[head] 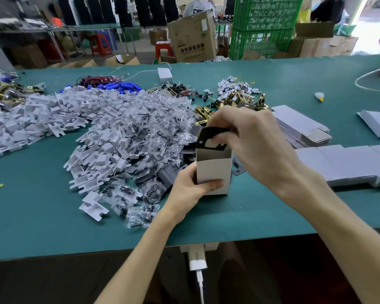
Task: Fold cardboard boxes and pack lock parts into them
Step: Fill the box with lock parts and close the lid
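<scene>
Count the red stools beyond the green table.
2: one red stool by the back-left bench, the other beside the large carton. More may be hidden.

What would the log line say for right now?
step: packing | left hand: grips white box, upright, top open | right hand: pinches black flat part, partly inside box top

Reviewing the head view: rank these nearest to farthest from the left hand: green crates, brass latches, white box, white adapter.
1. White box: gripped by the left hand.
2. Brass latches: on the table, behind the box.
3. White adapter: far table edge.
4. Green crates: beyond the table, right of centre.
</scene>
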A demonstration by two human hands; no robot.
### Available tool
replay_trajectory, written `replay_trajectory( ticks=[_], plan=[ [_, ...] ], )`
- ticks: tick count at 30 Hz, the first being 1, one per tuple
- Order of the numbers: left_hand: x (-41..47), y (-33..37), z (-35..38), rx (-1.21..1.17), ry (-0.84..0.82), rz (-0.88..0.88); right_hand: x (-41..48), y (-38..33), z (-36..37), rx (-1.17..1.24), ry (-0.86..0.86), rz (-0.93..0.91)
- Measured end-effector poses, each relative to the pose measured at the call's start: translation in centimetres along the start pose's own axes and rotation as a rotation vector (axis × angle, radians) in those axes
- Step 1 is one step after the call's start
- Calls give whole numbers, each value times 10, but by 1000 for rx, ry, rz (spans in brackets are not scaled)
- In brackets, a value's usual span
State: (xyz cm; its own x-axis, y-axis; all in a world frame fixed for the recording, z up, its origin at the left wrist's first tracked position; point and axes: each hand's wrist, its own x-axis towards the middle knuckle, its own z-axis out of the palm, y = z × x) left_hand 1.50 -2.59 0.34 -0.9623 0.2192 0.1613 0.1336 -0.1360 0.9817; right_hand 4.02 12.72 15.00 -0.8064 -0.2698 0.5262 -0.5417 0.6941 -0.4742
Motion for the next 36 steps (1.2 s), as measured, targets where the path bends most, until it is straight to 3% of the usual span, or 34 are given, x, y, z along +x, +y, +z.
replay_trajectory(
  ticks=[10, 21, 36],
  plan=[
    [0, 1, -1, 13, -3, -27, -1, 10, 14, -455, -108, -114],
    [0, 2, 0, 13, 5, -35, 2, 7, 14, -328, -230, -124],
    [-1, 3, 0, 23, -6, -22, 6, 9, 9, -384, -282, -117]
  ],
)
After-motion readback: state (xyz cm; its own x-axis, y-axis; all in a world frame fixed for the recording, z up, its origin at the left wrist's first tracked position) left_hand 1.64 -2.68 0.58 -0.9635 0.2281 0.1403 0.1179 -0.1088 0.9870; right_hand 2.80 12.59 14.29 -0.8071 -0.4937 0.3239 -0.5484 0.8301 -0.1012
